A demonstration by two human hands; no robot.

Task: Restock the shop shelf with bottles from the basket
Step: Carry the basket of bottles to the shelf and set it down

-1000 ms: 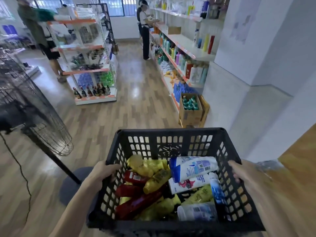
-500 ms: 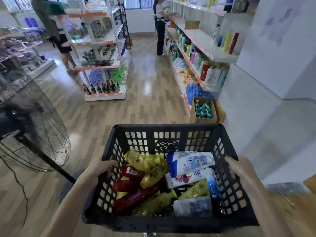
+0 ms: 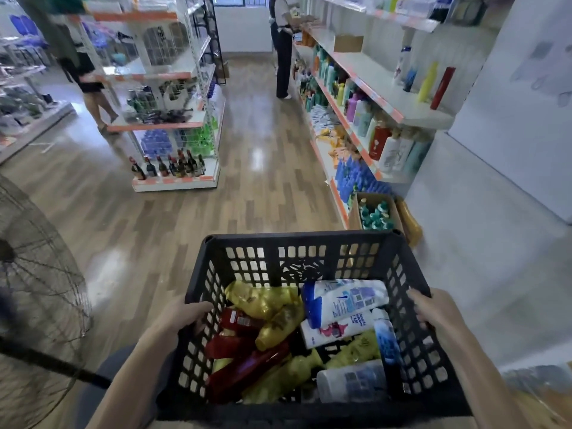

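A black plastic basket with perforated walls [image 3: 297,241] is held in front of the person, between the two hands. The left hand [image 3: 182,315] grips the left wall of the basket, with its fingers curled over the rim to the inside. The right hand [image 3: 433,311] grips the right wall in the same way.

Inside the basket the bottles lie on their sides in a heap. The yellow plastic bottles [image 3: 263,300] and the dark red plastic bottles [image 3: 247,366] are nearer the left hand. The white bottles with blue labels [image 3: 343,300] are nearer the right hand.

The long white shop shelf with orange edge strips [image 3: 383,97] stands ahead on the right, well apart from the basket, and some bottles already stand on it. An open brown cardboard box [image 3: 356,212] with green-capped bottles is on the floor at the shelf's near end.
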